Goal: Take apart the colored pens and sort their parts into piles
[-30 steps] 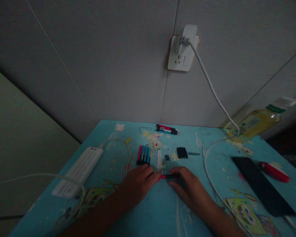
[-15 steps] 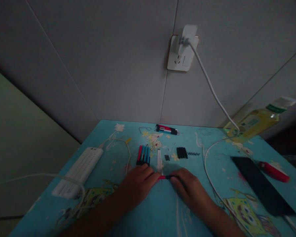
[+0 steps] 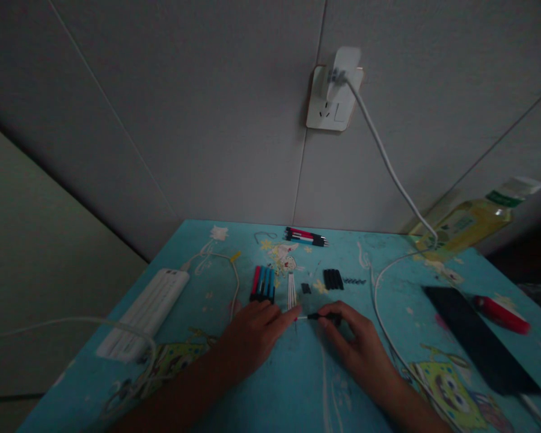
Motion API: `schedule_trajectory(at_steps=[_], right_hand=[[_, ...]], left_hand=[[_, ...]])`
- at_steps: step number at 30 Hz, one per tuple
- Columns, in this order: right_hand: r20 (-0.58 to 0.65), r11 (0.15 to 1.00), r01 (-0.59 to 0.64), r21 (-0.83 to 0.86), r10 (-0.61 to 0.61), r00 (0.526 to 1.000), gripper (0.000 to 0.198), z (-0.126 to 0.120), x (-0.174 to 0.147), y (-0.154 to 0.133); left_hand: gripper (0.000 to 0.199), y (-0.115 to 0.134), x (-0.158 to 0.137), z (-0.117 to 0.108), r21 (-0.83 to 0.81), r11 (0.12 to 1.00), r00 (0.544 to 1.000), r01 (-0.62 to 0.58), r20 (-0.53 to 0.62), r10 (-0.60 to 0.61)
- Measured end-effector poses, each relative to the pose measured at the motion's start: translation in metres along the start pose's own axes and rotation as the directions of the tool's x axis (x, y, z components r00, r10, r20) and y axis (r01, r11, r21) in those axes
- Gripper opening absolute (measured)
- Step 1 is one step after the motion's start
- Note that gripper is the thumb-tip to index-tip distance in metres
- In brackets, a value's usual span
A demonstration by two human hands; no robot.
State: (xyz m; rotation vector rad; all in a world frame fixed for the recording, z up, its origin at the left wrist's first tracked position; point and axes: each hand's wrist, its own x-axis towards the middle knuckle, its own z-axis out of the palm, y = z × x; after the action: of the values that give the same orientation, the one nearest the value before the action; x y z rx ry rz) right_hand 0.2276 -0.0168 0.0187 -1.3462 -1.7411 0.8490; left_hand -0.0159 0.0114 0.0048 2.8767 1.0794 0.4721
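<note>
Your right hand (image 3: 349, 331) pinches a black grip section (image 3: 314, 316) between thumb and fingers, while your left hand (image 3: 258, 328) has its fingers closed over a red barrel (image 3: 296, 319), of which only a sliver shows at the fingertips. Between the two runs a thin white refill (image 3: 302, 317), so the pen lies in line from hand to hand, low over the near middle of the bench (image 3: 279, 388). Judging by the sorted parts around you, the step in hand looks like taking this pen apart; the next move seems to call for a steady left hold and a straight pull along the refill, so that nothing bends or springs loose. Just beyond your left fingers lie the pen barrels (image 3: 265, 278), one red and three blue, and beside them a bundle of white refills (image 3: 291, 287). Farther right come small dark pieces (image 3: 306, 288) (too small to name), black grips (image 3: 330, 279) and a row of springs (image 3: 354, 281). Near the wall, whole pens (image 3: 305, 236) lie together.
</note>
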Motion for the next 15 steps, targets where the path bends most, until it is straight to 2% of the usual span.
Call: schedule_trajectory(at_steps=[3, 9, 15], right_hand=[[-0.053, 1.000, -0.017, 0.016, 0.018, 0.998, 0.017, -0.001, 0.000, 0.001], [-0.142, 0.991, -0.120, 0.053, 0.127, 0.982, 0.020, -0.010, 0.004, 0.008], [-0.210, 0.988, -0.149, 0.028, 0.151, 0.966, 0.025, -0.018, 0.006, 0.011]], left_hand=[[0.051, -0.001, -0.002, 0.003, 0.024, 1.000, 0.999, -0.013, 0.048, 0.012], [0.054, -0.003, -0.004, 0.006, 0.036, 0.998, 0.996, 0.060, 0.058, -0.062], [0.057, -0.003, -0.004, 0.005, 0.063, 0.991, 0.992, 0.114, 0.049, -0.117]])
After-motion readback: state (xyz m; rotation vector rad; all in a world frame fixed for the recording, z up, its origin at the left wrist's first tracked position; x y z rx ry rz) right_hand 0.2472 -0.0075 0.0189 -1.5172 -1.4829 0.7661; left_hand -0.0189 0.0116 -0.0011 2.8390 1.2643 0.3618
